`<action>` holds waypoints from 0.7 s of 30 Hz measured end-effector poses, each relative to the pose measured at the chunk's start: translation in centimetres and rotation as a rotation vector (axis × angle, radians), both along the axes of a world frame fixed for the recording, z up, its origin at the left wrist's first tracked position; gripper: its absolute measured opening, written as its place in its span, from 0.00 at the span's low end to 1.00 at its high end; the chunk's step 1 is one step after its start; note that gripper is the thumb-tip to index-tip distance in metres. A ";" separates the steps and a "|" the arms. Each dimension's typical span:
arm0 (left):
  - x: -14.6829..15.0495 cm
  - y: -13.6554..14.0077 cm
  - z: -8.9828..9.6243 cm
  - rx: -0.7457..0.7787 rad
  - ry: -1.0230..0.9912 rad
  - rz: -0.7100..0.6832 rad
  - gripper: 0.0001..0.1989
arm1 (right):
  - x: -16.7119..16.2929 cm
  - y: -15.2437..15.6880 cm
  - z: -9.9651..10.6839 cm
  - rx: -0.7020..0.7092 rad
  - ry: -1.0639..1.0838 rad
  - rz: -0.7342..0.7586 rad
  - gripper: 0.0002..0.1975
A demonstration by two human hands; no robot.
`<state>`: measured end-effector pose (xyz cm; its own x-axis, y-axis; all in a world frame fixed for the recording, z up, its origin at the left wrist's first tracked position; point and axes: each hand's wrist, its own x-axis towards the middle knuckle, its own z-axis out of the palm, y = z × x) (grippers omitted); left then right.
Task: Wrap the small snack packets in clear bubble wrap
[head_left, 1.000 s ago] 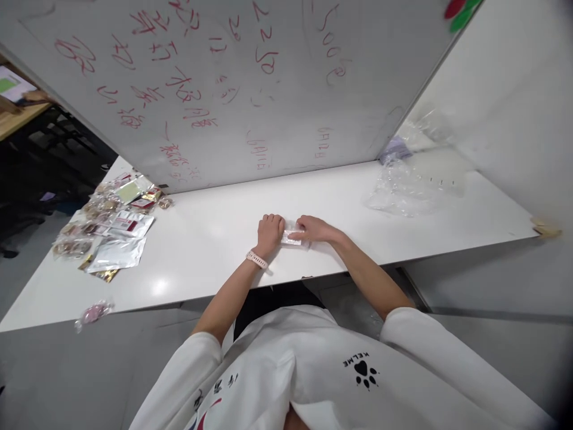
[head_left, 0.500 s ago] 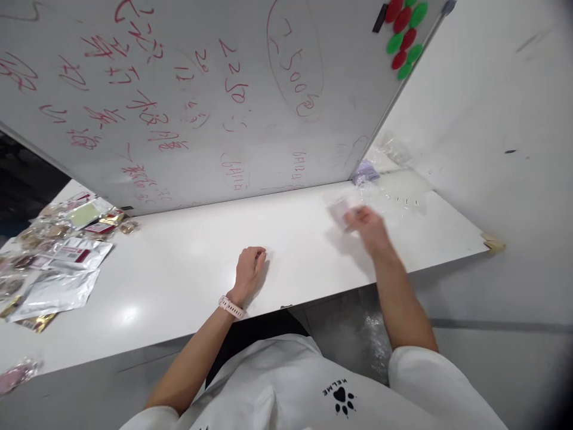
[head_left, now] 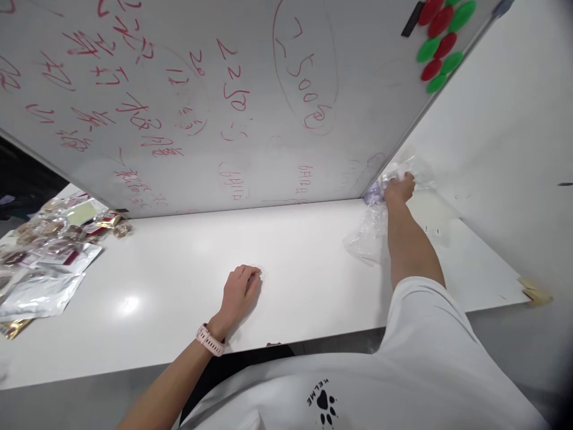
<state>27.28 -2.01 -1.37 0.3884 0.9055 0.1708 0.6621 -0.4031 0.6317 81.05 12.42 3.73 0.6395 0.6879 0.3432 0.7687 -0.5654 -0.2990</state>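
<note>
My left hand (head_left: 242, 291) lies palm down on the white table (head_left: 290, 269), fingers loosely bent, thumb a little apart, with nothing in it. At the far right corner, my right hand (head_left: 400, 187) reaches in among crumpled clear plastic bags (head_left: 421, 170), its fingers curled. What they hold, if anything, is hidden. Beside it, against the foot of the whiteboard, sit purple packets (head_left: 372, 194) in clear wrapping. A crumpled clear plastic bag (head_left: 367, 236) lies below, partly behind my right forearm.
A whiteboard (head_left: 250, 137) with red writing stands along the table's back edge, with red and green magnets (head_left: 443, 45) at its upper right. Several silver pouches (head_left: 42, 295) and small wrapped packets (head_left: 54, 227) are heaped at the left. A wall (head_left: 514, 149) closes off the right side.
My right hand, which carried a small pale packet over the table, has moved right and back to the corner bags. My left hand stays resting. The view has shifted.
</note>
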 end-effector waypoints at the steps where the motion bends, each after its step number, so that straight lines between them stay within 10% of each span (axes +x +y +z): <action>1: 0.1 0.0 0.0 0.006 0.005 0.006 0.09 | -0.2 0.5 -0.6 -0.039 0.062 -0.020 0.25; 7: 0.4 0.0 0.0 0.022 0.037 0.023 0.08 | 0.0 0.1 0.9 -0.181 0.303 -0.084 0.24; 11: 0.4 0.0 0.1 0.025 0.033 0.013 0.09 | -1.1 -6.1 2.4 -0.080 0.173 -0.021 0.36; 17: 0.4 0.3 0.2 -0.013 0.005 0.014 0.08 | -10.7 -19.5 -4.8 -0.347 0.055 0.260 0.29; 21: 0.5 0.1 1.4 -0.178 -0.162 0.049 0.14 | -19.4 -23.2 -7.7 -0.367 0.082 0.464 0.32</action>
<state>27.81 -1.86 -0.01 0.3241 0.9439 0.0631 0.5622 -0.2458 0.7896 61.64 -10.83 -3.99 0.2583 0.9660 -0.0078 0.9428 -0.2539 -0.2161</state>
